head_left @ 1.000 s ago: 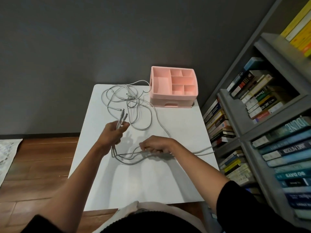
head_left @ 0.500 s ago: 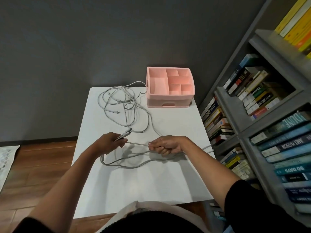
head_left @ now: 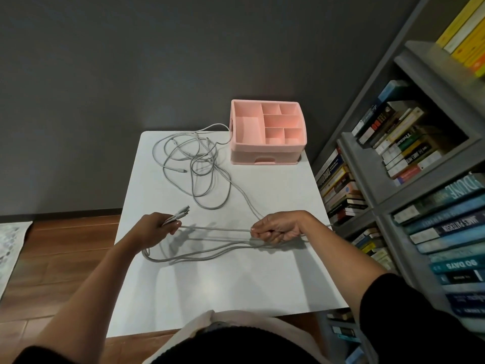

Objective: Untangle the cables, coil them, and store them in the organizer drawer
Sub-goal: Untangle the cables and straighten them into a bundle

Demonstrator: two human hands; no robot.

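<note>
Head view, looking down on the white bench point(head_left: 236, 290). Its far edge runs along the dark wall and its right edge sits close to the grey bookshelf point(head_left: 367, 179). The left edge is over wooden floor point(head_left: 57, 248), and the near edge is at the person's body. There's a broad bare stretch of bench between the hands and that near edge.

The pink organizer point(head_left: 267, 149) is in the far right corner, its drawer point(head_left: 265, 159) flush in the front. The grey cables point(head_left: 194, 164) lie in a loose tangle just left of it, one strand touching its left side.

The left hand point(head_left: 154, 229) has its fingers point(head_left: 174, 225) curled round a bunch of cable, and the connector ends point(head_left: 181, 212) poke out past the thumb. The right hand point(head_left: 278, 227) is a closed fist, fingers point(head_left: 258, 233) gripping cable too. Between the two hands one strand point(head_left: 215, 228) runs straight and off the surface. Below it, slack loops point(head_left: 199, 254) lie flat on the bench, and a strand trails behind the right wrist to the right edge.
</note>
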